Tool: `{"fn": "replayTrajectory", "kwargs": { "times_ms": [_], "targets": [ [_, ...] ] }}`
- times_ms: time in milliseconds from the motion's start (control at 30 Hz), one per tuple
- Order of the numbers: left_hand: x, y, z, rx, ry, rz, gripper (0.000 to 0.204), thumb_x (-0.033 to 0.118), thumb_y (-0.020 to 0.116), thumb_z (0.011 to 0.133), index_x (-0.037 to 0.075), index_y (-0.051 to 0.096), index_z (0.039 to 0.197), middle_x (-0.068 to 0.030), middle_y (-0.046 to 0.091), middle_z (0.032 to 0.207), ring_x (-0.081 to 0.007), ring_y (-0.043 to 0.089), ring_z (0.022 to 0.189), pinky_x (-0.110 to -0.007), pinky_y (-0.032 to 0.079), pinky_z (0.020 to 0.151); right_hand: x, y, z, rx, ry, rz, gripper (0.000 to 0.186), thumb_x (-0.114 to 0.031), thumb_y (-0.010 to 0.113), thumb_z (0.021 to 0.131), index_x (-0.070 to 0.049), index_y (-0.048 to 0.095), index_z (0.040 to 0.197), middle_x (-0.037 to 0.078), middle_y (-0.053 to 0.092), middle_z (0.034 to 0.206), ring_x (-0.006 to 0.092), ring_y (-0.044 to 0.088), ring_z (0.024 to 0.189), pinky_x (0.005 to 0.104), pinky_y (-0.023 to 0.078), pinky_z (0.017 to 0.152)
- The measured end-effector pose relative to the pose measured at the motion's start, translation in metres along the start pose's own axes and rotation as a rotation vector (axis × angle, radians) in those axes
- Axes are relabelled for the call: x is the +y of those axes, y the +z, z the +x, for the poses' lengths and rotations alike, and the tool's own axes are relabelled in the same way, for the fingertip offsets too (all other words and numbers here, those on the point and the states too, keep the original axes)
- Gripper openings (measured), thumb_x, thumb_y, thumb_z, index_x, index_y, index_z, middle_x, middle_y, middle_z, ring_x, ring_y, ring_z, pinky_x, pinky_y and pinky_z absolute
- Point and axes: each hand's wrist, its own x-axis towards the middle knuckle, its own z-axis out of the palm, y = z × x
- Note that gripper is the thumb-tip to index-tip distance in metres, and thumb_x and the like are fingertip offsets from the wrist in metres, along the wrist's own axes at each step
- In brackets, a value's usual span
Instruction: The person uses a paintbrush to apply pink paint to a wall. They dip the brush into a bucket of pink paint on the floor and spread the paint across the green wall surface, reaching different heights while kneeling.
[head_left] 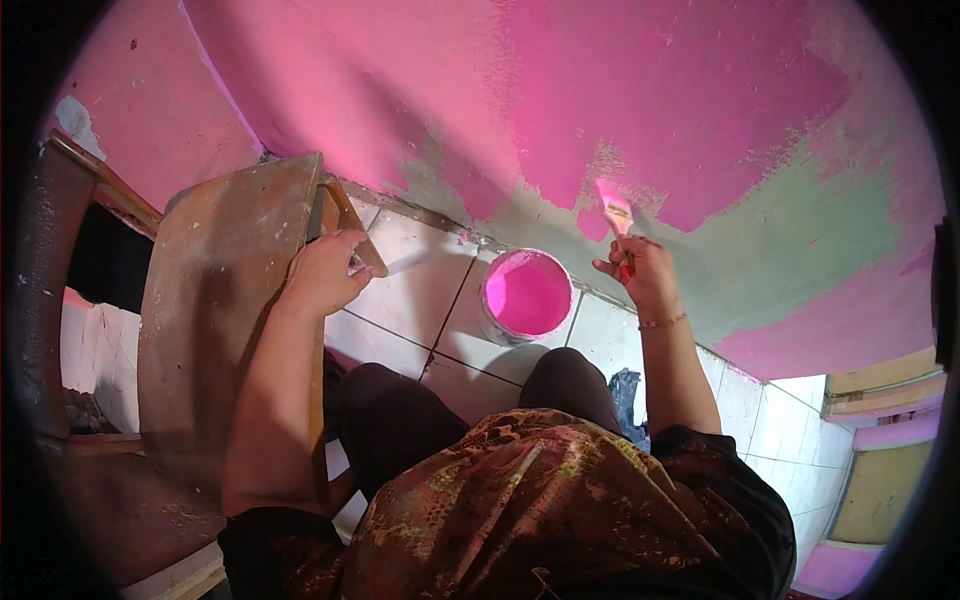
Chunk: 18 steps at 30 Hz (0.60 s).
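My right hand (642, 265) holds a paintbrush (615, 208) by its red handle, its pink-coated bristles up against or very near the wall (680, 100), where bright pink paint lies in uneven patches beside pale green. My left hand (327, 270) grips the top edge of a worn wooden chair part (205, 320) at my left, fingers curled over it. Between my hands, a white bucket of bright pink paint (525, 292) stands on the tiled floor near the foot of the wall.
A second wooden chair or frame (52, 270) stands at the far left. A dark crumpled bag or cloth (625, 400) lies on the tiles (400, 270) right of my legs. Yellowish, pink-edged steps or ledges (885, 470) are at the far right. My legs are bent below the bucket.
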Motion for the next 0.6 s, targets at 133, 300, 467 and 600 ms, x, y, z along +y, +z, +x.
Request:
{"fn": "replayTrajectory", "kwargs": {
  "times_ms": [133, 300, 467, 600],
  "targets": [
    [0.003, -0.001, -0.002, 0.015, -0.002, 0.004, 0.046, 0.021, 0.071, 0.076, 0.004, 0.059, 0.118, -0.0143, 0.063, 0.11, -0.0319, 0.06, 0.102, -0.041, 0.047, 0.089, -0.023, 0.025, -0.041, 0.026, -0.098, -0.019, 0.01, 0.001, 0.05, 0.087, 0.006, 0.05, 0.096, 0.008, 0.052, 0.075, 0.0147, 0.055, 0.063, 0.0387, 0.059, 0.062],
    [0.005, -0.004, -0.004, -0.016, -0.041, -0.005, 0.047, 0.027, 0.072, 0.078, 0.005, 0.059, 0.118, -0.0181, 0.062, 0.113, -0.0336, 0.058, 0.107, -0.042, 0.045, 0.093, -0.02, 0.036, -0.057, 0.258, -0.517, -0.753, 0.035, 0.003, 0.048, 0.087, 0.002, 0.047, 0.123, 0.011, 0.051, 0.091, 0.0204, 0.056, 0.07, 0.0399, 0.055, 0.069],
    [0.005, -0.004, -0.002, -0.022, -0.033, -0.029, 0.047, 0.028, 0.072, 0.078, 0.005, 0.059, 0.116, -0.0166, 0.063, 0.11, -0.0328, 0.06, 0.102, -0.042, 0.047, 0.089, 0.04, 0.008, -0.005, 0.455, -0.845, -1.186, 0.05, 0.005, 0.048, 0.085, -0.004, 0.043, 0.134, 0.018, 0.048, 0.1, 0.0306, 0.052, 0.09, 0.0397, 0.044, 0.083],
    [0.004, -0.003, -0.002, 0.002, -0.011, -0.009, 0.046, 0.028, 0.072, 0.077, 0.005, 0.06, 0.116, -0.0163, 0.064, 0.107, -0.0324, 0.061, 0.1, -0.041, 0.048, 0.088, 0.084, 0.001, 0.025, 0.434, -0.874, -1.251, 0.058, 0.003, 0.045, 0.087, -0.007, 0.034, 0.142, 0.021, 0.048, 0.101, 0.0364, 0.053, 0.088, 0.0434, 0.045, 0.081]
  ]
}}
